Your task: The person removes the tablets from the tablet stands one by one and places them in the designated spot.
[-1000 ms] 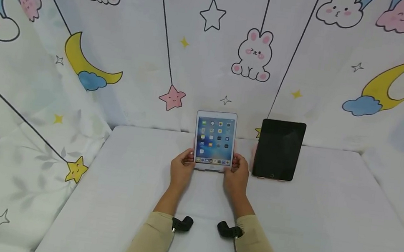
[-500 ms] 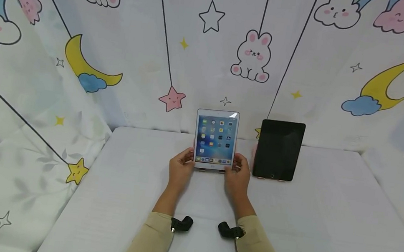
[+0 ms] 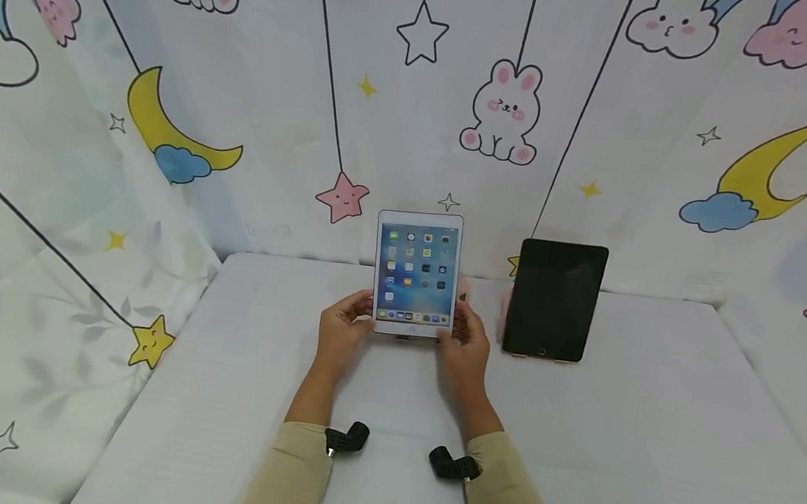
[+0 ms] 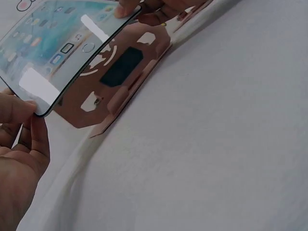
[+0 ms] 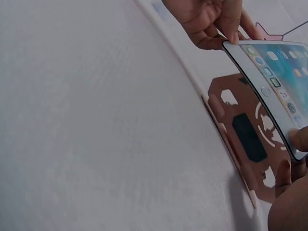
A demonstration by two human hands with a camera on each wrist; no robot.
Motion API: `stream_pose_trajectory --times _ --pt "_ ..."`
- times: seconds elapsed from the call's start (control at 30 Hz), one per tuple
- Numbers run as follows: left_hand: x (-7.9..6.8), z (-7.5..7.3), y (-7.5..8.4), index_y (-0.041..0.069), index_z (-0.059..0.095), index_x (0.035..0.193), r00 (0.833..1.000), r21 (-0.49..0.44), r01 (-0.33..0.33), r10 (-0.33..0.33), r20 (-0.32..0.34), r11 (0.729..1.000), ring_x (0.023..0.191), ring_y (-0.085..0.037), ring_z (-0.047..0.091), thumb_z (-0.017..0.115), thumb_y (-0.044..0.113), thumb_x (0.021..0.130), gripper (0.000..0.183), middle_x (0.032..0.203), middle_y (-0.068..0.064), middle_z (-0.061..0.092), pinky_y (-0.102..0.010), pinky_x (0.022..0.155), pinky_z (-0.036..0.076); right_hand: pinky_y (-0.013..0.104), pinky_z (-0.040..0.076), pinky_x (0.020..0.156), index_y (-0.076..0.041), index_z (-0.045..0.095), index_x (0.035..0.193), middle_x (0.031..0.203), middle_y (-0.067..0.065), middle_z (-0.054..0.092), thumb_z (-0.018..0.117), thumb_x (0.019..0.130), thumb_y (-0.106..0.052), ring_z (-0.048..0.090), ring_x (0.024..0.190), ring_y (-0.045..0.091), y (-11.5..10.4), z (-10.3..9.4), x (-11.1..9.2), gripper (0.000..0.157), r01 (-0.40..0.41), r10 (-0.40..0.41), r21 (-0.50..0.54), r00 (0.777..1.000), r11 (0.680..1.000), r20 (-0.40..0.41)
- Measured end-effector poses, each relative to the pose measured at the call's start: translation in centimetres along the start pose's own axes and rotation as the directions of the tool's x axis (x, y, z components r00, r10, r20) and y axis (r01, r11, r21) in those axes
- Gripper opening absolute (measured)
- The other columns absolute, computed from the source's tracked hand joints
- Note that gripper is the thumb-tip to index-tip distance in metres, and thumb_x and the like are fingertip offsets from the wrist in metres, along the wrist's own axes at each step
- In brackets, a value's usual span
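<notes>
A white-framed tablet (image 3: 416,270) with its home screen lit is held upright between both hands at the table's far edge. My left hand (image 3: 344,330) pinches its lower left corner, thumb on the front and fingers behind. At the lower right corner my right hand (image 3: 465,350) pinches it the same way. Behind the tablet, both wrist views show a pink-brown metal stand (image 4: 113,72) with cut-outs and a dark pad; the tablet's lower edge is apart from it. In the head view the tablet hides most of that stand.
To the right, a second tablet (image 3: 556,300) with a black, dark screen leans upright on a pinkish stand. A white cloth covers the table (image 3: 612,463). Close behind the far edge hangs a backdrop (image 3: 286,103) printed with stars, moons and rabbits.
The white-framed tablet and both hands have moved left and slightly up, so part of the stand now shows at the tablet's right side. The dark tablet has stayed in place.
</notes>
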State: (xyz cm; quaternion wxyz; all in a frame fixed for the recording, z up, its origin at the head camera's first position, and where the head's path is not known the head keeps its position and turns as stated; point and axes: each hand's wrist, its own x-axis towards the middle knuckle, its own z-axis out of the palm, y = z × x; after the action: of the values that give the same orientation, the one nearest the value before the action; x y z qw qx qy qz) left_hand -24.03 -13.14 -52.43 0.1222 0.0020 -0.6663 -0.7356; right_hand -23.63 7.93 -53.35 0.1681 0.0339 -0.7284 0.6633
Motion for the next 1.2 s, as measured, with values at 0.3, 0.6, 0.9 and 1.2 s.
stream_pose_trajectory --times 0.3,0.6,0.9,1.2 --pt "-0.2 -3.3 0.9 -0.001 0.070 0.126 1.000 -0.023 0.005 -0.005 0.019 1.000 0.100 -0.015 0.068 0.062 -0.022 0.082 0.050 0.104 -0.008 0.071 -0.016 0.073 0.055 0.015 0.048 0.089 0.009 0.050 0.144 0.126 0.027 0.057 0.066 0.092 0.009 0.057 0.112 0.038 -2.4 2.7 -2.2 0.054 0.088 -0.087 0.044 0.996 0.995 -0.007" --pt "-0.5 -7.0 1.0 -0.019 0.060 0.126 0.997 -0.103 -0.061 0.065 0.037 0.993 0.091 -0.009 0.068 0.060 -0.028 0.077 0.049 0.094 0.003 0.071 -0.015 0.070 0.056 0.019 0.054 0.088 0.019 0.052 0.136 0.117 0.033 0.057 0.068 0.088 0.014 0.058 0.107 0.043 -4.2 5.0 -3.8 0.051 0.107 -0.110 0.142 0.994 0.984 0.014" --pt "-0.8 -9.9 1.3 -0.017 0.062 0.127 1.000 -0.017 -0.011 0.010 -0.013 1.000 0.092 -0.010 0.066 0.060 -0.029 0.078 0.050 0.094 0.004 0.070 -0.014 0.076 0.057 0.009 0.050 0.085 0.006 0.059 0.138 0.124 0.024 0.060 0.068 0.088 0.013 0.061 0.108 0.035 -1.3 8.0 -3.8 0.052 0.008 -0.016 0.145 0.998 0.989 0.056" --pt "-1.0 -11.9 1.4 -0.013 0.063 0.129 0.996 0.055 0.065 -0.062 -0.063 0.996 0.093 -0.009 0.066 0.061 -0.028 0.079 0.052 0.094 0.004 0.070 -0.014 0.076 0.057 0.018 0.054 0.092 -0.001 0.054 0.145 0.127 0.018 0.060 0.068 0.092 0.006 0.062 0.114 0.031 -1.1 9.2 -3.9 0.056 -0.062 0.038 0.123 0.981 0.990 0.190"
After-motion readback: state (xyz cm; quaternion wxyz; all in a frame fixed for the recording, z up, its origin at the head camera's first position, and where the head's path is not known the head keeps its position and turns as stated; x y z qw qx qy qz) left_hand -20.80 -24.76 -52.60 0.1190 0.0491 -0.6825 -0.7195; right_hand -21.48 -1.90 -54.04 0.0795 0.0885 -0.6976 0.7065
